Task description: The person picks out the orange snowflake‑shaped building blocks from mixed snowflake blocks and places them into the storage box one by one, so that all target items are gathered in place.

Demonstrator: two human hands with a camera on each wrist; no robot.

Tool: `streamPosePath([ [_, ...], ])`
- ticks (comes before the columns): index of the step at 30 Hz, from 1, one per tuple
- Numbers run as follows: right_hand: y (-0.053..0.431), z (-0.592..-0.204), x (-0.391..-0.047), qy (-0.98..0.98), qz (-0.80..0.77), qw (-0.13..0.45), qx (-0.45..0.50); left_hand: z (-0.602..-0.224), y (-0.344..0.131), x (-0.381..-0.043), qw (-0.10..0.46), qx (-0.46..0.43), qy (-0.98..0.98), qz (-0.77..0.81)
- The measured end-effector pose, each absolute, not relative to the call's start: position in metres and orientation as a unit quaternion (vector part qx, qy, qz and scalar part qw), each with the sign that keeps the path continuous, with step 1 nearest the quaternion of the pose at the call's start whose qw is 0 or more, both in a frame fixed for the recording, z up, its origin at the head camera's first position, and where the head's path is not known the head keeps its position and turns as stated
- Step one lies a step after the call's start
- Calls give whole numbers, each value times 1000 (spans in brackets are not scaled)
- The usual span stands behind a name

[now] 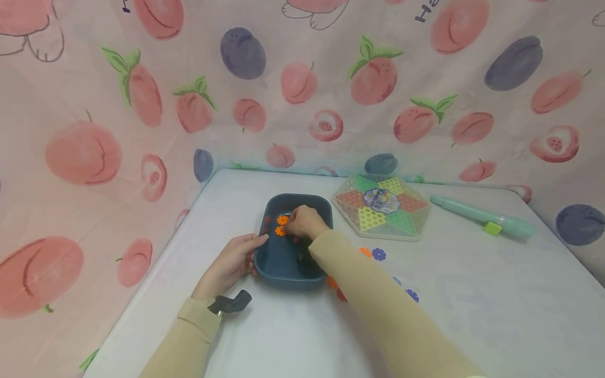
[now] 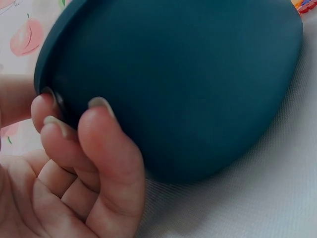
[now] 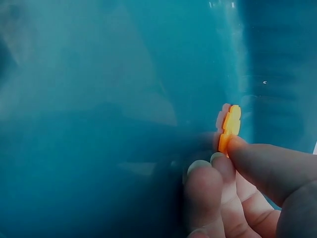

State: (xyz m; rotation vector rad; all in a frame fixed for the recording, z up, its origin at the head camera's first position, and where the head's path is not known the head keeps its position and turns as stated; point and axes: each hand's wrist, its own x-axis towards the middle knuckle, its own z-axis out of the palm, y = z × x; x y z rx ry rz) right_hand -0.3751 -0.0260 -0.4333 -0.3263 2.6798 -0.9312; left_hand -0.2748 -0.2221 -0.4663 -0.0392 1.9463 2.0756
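A deep dark blue plastic basin (image 1: 279,262) stands on the white table. My left hand (image 1: 232,262) grips its left side, thumb at the rim and curled fingers against the outer wall (image 2: 188,89). Inside the basin, my right hand (image 1: 306,221) pinches an orange flower-shaped plastic piece (image 3: 232,121) between thumb and fingertips. In the head view an orange piece (image 1: 283,220) shows near the basin's far left part, close to these fingertips, and another orange piece (image 1: 280,231) sits just below it.
Right of the basin lie a purple flower piece (image 1: 379,254), an orange one (image 1: 365,252) and several others, some partly behind the right sleeve (image 1: 378,304). A hexagonal game board box (image 1: 392,220) and a pale green tube (image 1: 482,212) lie farther back. A fruit-print cloth (image 1: 293,131) hangs behind.
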Motion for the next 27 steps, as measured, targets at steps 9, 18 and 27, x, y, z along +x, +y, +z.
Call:
streamPosePath([
  [9,-23,-436,-378,928,-329,140,-105,-467,-219,-277,147,-11,672,726],
  [18,-27,-425,-373,937,-316,94,-116,-467,-220,-276,145,-13,678,720],
  [27,-30,-418,-373,932,-329,90,-125,-468,-222,-275,142,-15,677,722],
])
